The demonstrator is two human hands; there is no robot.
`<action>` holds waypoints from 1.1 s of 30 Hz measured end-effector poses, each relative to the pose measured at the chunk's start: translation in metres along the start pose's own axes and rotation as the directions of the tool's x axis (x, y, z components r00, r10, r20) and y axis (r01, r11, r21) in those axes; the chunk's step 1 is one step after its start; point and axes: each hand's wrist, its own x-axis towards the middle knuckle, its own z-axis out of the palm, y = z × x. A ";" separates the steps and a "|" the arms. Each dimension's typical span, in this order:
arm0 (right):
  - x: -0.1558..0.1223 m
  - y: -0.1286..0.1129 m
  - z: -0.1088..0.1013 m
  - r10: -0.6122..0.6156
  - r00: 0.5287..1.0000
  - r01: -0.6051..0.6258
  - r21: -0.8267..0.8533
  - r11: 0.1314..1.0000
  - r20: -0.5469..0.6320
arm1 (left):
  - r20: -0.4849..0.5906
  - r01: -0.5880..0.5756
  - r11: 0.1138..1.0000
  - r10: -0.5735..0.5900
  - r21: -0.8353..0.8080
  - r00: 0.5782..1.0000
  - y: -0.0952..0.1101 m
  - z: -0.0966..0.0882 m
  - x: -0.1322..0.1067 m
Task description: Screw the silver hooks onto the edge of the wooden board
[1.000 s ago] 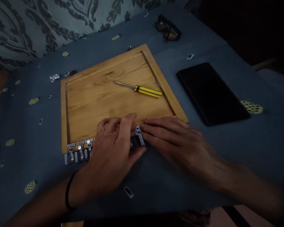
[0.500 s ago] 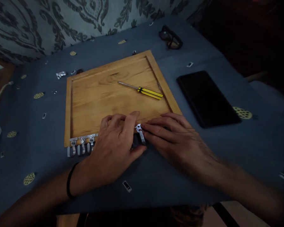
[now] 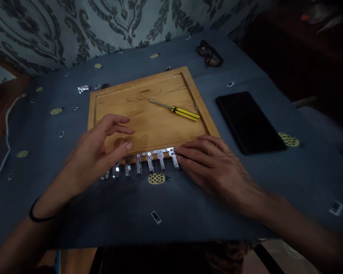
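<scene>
A wooden board (image 3: 137,106) with a raised frame lies flat on the table. Several metal hooks (image 3: 150,163) run along its near edge, most with screw heads showing; the rightmost hook (image 3: 175,160) has a bare hole in its plate. My right hand (image 3: 217,167) rests at the board's near right corner, fingers together and fingertips holding that hook. Above the board's left part hovers my left hand (image 3: 94,152), thumb and fingers apart, holding nothing and hiding part of the frame. On the board lies a yellow-and-black screwdriver (image 3: 185,113).
Right of the board lies a dark tablet (image 3: 250,121), with black glasses (image 3: 209,54) further back. Loose metal hooks (image 3: 84,89) and small screws (image 3: 74,108) sit at the left. A white cable (image 3: 8,129) runs along the left side, and a patterned wall (image 3: 103,26) stands behind.
My left hand has lifted off the hooks and moved left, its fingers spreading and uncovering the middle of the row. My right hand stays at the rightmost hook. The view has shifted slightly.
</scene>
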 end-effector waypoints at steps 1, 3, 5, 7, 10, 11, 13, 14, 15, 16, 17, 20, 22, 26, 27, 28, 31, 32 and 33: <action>0.000 -0.001 0.000 -0.005 1.000 0.005 -0.009 1.000 -0.008 | 0.032 -0.028 1.000 0.027 0.012 0.999 -0.002 0.002 -0.002; 0.000 -0.001 -0.001 0.007 1.000 -0.007 -0.033 0.999 -0.003 | 0.087 -0.095 0.994 0.091 0.050 0.992 -0.001 0.009 -0.008; 0.000 -0.002 -0.001 0.023 1.000 -0.022 -0.049 0.999 0.011 | 0.137 -0.155 0.983 0.140 0.103 0.981 0.003 0.019 -0.014; 0.000 -0.001 -0.001 -0.002 1.000 0.002 -0.040 0.999 0.001 | 0.186 -0.219 0.958 0.185 0.184 0.965 0.007 0.029 -0.018; 0.000 0.001 0.000 -0.023 1.000 0.023 -0.030 0.999 0.002 | 0.228 -0.278 0.912 0.214 0.302 0.950 0.014 0.042 -0.019; 0.000 0.001 0.001 -0.026 1.000 0.025 -0.033 0.999 0.000 | 0.236 -0.292 0.900 0.221 0.324 0.946 0.015 0.045 -0.019; 0.000 0.001 0.001 -0.023 1.000 0.024 -0.042 0.999 0.006 | 0.243 -0.319 0.882 0.243 0.348 0.939 0.017 0.050 -0.018; 0.000 0.001 0.000 -0.019 1.000 0.020 -0.043 0.999 0.013 | 0.244 -0.329 0.875 0.254 0.354 0.936 0.018 0.051 -0.017; 0.000 0.001 0.000 -0.016 1.000 0.017 -0.040 0.999 0.020 | 0.244 -0.338 0.870 0.262 0.359 0.934 0.019 0.053 -0.017; 0.000 0.001 0.000 -0.011 1.000 0.012 -0.033 0.999 0.029 | 0.248 -0.345 0.865 0.267 0.364 0.931 0.019 0.054 -0.017; -0.001 0.001 0.000 -0.007 0.999 0.008 -0.026 1.000 0.035 | 0.253 -0.352 0.860 0.271 0.369 0.929 0.020 0.055 -0.017; -0.001 0.002 0.000 -0.011 0.999 0.012 -0.011 1.000 0.037 | 0.266 -0.374 0.844 0.287 0.385 0.920 0.020 0.058 -0.018; -0.001 0.002 0.000 -0.020 0.999 0.020 -0.017 1.000 0.025 | 0.269 -0.385 0.834 0.295 0.396 0.917 0.019 0.060 -0.019; -0.001 0.002 0.001 -0.028 0.999 0.029 -0.028 0.999 0.030 | 0.272 -0.376 0.842 0.285 0.388 0.919 0.019 0.062 -0.020; -0.001 0.003 0.001 -0.025 0.999 0.026 -0.028 0.999 0.032 | 0.271 -0.368 0.847 0.278 0.383 0.922 0.020 0.062 -0.020; -0.001 0.003 0.001 -0.021 0.999 0.022 -0.028 0.999 0.033 | 0.266 -0.358 0.854 0.270 0.378 0.925 0.020 0.060 -0.019; -0.002 0.003 0.001 -0.026 0.999 0.027 -0.025 0.999 0.027 | 0.197 -0.289 0.904 0.236 0.314 0.952 0.021 0.043 -0.015; -0.002 0.003 0.002 -0.028 0.999 0.029 -0.023 0.999 0.023 | 0.150 -0.254 0.931 0.221 0.260 0.964 0.021 0.034 -0.012; -0.002 0.004 0.003 -0.027 0.999 0.027 -0.021 0.999 0.019 | 0.091 -0.208 0.959 0.193 0.194 0.977 0.019 0.022 -0.009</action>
